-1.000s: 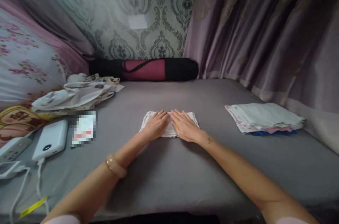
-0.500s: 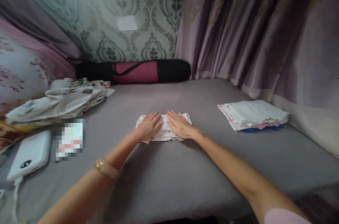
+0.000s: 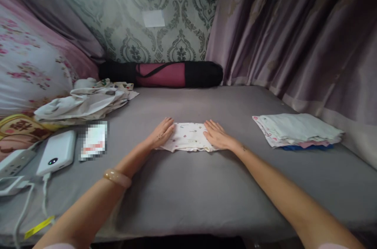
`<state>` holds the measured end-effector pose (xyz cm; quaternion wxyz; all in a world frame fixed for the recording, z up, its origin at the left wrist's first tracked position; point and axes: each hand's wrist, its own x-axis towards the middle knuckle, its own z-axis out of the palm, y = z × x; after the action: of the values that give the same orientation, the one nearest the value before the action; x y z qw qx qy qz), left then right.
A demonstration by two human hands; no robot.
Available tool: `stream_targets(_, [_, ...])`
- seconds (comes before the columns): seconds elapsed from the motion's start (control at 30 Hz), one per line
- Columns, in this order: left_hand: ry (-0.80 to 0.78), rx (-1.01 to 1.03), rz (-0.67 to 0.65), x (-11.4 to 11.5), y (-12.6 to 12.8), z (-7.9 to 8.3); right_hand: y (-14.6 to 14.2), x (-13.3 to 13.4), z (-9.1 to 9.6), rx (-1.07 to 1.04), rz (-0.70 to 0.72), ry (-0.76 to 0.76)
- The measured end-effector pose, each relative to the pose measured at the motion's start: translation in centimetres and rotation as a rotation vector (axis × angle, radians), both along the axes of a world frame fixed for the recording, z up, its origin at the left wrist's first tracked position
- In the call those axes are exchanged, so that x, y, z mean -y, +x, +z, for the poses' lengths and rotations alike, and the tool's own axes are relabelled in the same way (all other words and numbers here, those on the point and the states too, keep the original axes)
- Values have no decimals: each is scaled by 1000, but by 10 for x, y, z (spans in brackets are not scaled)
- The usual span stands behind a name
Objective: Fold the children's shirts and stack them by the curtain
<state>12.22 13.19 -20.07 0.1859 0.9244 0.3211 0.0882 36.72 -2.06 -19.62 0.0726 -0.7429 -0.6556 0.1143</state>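
Note:
A white garment with small printed motifs (image 3: 190,137) lies folded into a flat rectangle on the grey bed sheet (image 3: 194,190). My left hand (image 3: 163,133) rests flat on its left end, fingers stretched forward. On the right end my right hand (image 3: 217,135) lies flat too, with its fingers slightly spread. Between the hands the printed cloth shows, and its near edge looks a little ruffled. Neither hand grips the cloth; the ends under the palms are hidden.
On the right sits a stack of folded clothes (image 3: 300,129). A heap of loose clothes (image 3: 85,101) lies at the left, near a white power bank (image 3: 57,152) with a cable and a power strip (image 3: 17,162). A black-and-red long bag (image 3: 160,74) lies along the wall.
My hands have slid apart from the middle of the garment to its two ends, uncovering the printed cloth between them. The view has shifted a little to the left.

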Motion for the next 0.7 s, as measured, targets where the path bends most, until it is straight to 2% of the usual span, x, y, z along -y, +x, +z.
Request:
stream_targets(0.1, [-21,59,54,1,-17,2,-17,-11,17,28,22,91])
stream_targets(0.17, [-41,84,79,4,-26,-1,-34,-20,24,51,115,202])
stream_targets(0.23, [-49,139,120,7,-32,-4,-50,-27,23,47,229,246])
stream_targets(0.3, [-57,212,158,8,-34,-7,-60,-32,16,24,278,211])
stream_targets(0.43, [-105,327,204,5,-34,-10,-58,-35,3,-24,245,103])
stream_targets(0.53, [-153,380,240,2,-35,-12,-56,-37,10,-27,248,46])
stream_targets(0.6, [-181,400,236,1,-36,-14,-65,-41,20,-18,240,22])
stream_targets(0.63, [-190,407,231,0,-37,-15,-72,-43,24,-9,233,39])
stream_targets(0.7, [-194,423,240,-1,-37,-16,-91,-49,26,16,238,178])
